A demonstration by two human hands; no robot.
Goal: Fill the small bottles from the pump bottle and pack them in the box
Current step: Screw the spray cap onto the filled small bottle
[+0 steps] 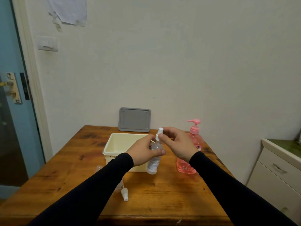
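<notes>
Item: small bottle (154,159), held just in front of the box (114,144); left hand (143,152) gripped its body. Right hand (176,144) pinched the white spray cap (158,136). Advice: keep the bottle upright and turn only the cap.

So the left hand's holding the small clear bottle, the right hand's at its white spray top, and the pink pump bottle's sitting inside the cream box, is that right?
Not quite. The head view shows the pink pump bottle standing on the table, to the right of the cream box, not inside it. The rest holds: the left hand grips the small clear bottle and the right hand pinches its white spray top.
</notes>
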